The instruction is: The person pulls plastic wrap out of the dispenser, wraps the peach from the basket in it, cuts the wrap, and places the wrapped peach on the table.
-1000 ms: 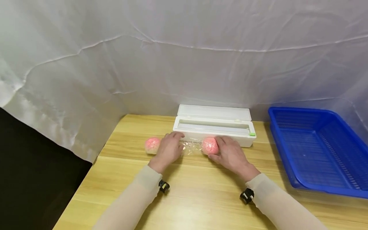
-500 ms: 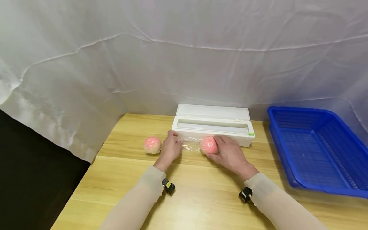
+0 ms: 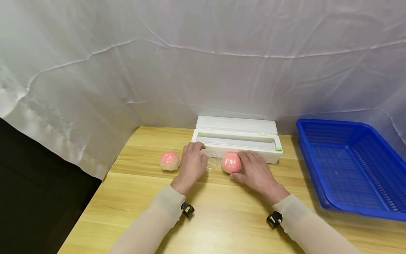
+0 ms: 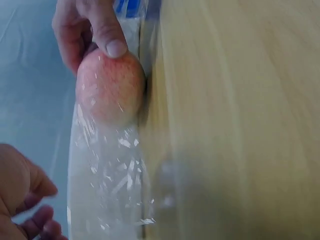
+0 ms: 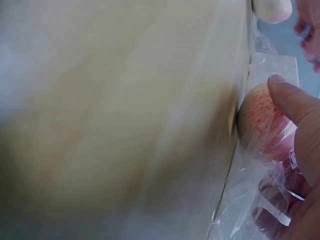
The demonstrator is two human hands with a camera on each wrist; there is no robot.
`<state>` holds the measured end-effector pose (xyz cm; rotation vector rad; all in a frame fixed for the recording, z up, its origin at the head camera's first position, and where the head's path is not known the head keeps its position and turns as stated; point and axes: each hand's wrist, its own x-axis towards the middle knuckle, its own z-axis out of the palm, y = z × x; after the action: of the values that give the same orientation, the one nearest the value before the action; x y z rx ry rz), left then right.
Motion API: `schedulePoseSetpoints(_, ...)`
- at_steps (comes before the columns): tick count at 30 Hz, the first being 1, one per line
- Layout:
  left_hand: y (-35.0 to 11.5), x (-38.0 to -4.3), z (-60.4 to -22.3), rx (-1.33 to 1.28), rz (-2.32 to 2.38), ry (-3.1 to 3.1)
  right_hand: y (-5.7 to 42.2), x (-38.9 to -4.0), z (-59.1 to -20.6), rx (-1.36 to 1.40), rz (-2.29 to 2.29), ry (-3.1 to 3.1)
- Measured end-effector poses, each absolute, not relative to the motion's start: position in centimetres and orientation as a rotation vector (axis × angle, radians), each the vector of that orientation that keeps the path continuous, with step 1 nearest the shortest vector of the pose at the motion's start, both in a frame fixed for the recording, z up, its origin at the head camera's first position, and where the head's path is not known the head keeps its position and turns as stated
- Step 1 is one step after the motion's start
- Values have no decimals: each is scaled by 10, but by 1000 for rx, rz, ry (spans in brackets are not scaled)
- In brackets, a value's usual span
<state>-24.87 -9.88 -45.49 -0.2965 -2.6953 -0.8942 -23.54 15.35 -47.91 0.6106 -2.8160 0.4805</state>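
Observation:
My right hand (image 3: 257, 173) holds a pink and cream peach (image 3: 231, 163), with the thumb on the near side and the fingers behind. Clear plastic film (image 4: 112, 180) clings to this peach and stretches left along the front of a white film dispenser (image 3: 234, 150). Beside the film's left end is my left hand (image 3: 192, 162); the left wrist view shows its fingers loosely bent, apart from the film, with nothing in them. A second peach (image 3: 169, 161) rests on the table just left of that hand. The right palm hides part of the held peach.
Against the grey curtain (image 3: 222, 81), the dispenser's lid (image 3: 236, 125) stands raised, showing a roll inside. A blue plastic basket (image 3: 320, 176) occupies the right side of the wooden table (image 3: 219, 215). The table's left edge borders a dark area.
My left hand has moved slightly right, away from the second peach, which now shows fully. Its fingers have shifted over the film's left end. The right hand has stayed on its peach.

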Motion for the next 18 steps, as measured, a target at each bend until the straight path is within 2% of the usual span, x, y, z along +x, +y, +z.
schedulePoseSetpoints(5, -79, -243, -452, -569, -767, -2716, 156, -232, -481, 616, 479, -2779)
schedulePoseSetpoints(10, -64, -243, -455, -690, -711, -2713, 161, -227, -478, 553, 519, -2820)
schedulePoseSetpoints(18, -44, -259, -447, -733, -607, -2716, 191, -220, -471, 159, 773, -2642)
